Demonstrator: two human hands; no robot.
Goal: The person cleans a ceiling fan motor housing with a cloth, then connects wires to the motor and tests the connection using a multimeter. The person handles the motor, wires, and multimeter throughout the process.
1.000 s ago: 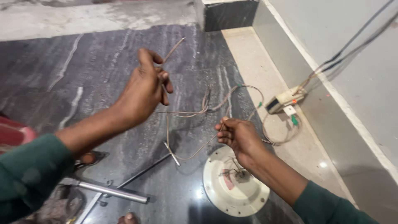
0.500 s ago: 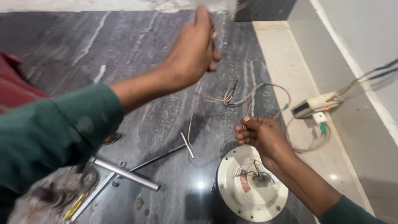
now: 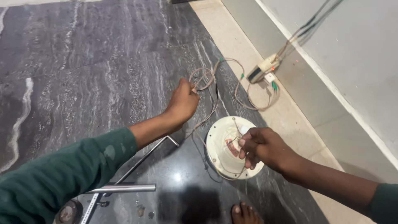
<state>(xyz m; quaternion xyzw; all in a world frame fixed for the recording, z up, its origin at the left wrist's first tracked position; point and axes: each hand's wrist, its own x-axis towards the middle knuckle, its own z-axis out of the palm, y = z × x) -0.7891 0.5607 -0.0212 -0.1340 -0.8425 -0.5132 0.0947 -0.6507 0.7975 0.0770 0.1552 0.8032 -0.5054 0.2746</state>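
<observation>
My left hand is closed around a bundle of thin beige wires, held low over the dark stone floor. Those wires run down to a round cream-coloured disc-shaped housing that lies flat on the floor. My right hand rests over the housing's right side, its fingers pinched on the wires and small parts at the centre. Both forearms wear dark green sleeves.
A white plug adapter with dark cables lies by the grey wall at the upper right, with a loop of beige cable on the pale floor strip. A metal tube and thin rod lie at the lower left. A bare foot shows at the bottom.
My left hand has come down from high up to just above the floor, still gripping the wires. My right hand has moved onto the round housing.
</observation>
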